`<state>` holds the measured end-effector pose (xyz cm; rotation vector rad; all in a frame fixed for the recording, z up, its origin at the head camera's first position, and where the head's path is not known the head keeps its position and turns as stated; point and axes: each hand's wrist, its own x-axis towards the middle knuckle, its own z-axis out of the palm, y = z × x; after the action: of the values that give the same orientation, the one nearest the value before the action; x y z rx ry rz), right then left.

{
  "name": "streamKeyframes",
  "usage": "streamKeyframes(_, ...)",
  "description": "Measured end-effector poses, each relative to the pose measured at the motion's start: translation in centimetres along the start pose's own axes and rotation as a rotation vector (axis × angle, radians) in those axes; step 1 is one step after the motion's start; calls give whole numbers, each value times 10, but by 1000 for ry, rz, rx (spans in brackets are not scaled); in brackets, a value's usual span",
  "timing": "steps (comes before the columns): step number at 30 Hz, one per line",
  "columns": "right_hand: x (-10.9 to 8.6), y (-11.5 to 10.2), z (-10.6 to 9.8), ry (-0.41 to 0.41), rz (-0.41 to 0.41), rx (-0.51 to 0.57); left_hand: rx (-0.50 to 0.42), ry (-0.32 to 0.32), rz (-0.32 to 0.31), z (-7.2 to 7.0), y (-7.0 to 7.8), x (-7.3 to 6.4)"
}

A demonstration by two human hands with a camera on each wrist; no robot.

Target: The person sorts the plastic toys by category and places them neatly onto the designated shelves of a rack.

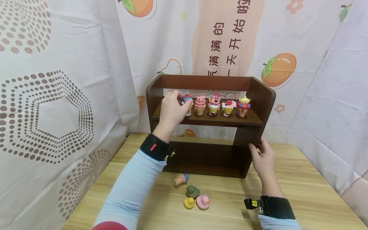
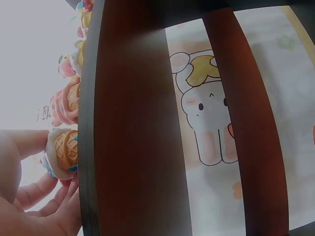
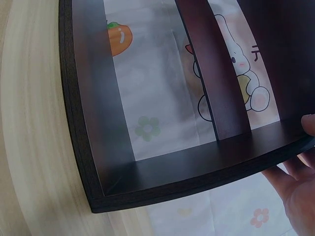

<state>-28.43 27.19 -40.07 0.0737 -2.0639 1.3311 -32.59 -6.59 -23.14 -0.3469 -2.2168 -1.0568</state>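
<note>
My left hand (image 1: 173,107) pinches a blue-topped ice cream cone figurine (image 1: 187,101) at the left of the upper shelf board. In the left wrist view its waffle base (image 2: 67,150) shows between thumb and fingers, right at the board's edge. To its right stand a pink cone figurine (image 1: 200,104), a pink bear figurine (image 1: 214,104), a pink-and-yellow cone figurine (image 1: 228,108) and a green alien figurine (image 1: 243,106). My right hand (image 1: 263,158) grips the right side panel of the dark brown shelf (image 1: 212,122), thumb at its front edge and fingers around the outside.
On the wooden table (image 1: 230,195) in front of the shelf lie another cone figurine (image 1: 181,179) on its side, a green duck (image 1: 192,191), a yellow duck (image 1: 189,203) and a pink duck (image 1: 203,202). A printed curtain (image 1: 178,41) hangs behind.
</note>
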Motion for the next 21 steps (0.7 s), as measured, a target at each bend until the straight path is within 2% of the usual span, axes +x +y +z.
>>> streamKeyframes(12, -1, 1, 1, 12, -4, 8, -15, 4, -3, 0, 2, -1)
streamKeyframes(21, -1, 0, 1, 12, 3, -28, -5, 6, -5, 0, 1, 0)
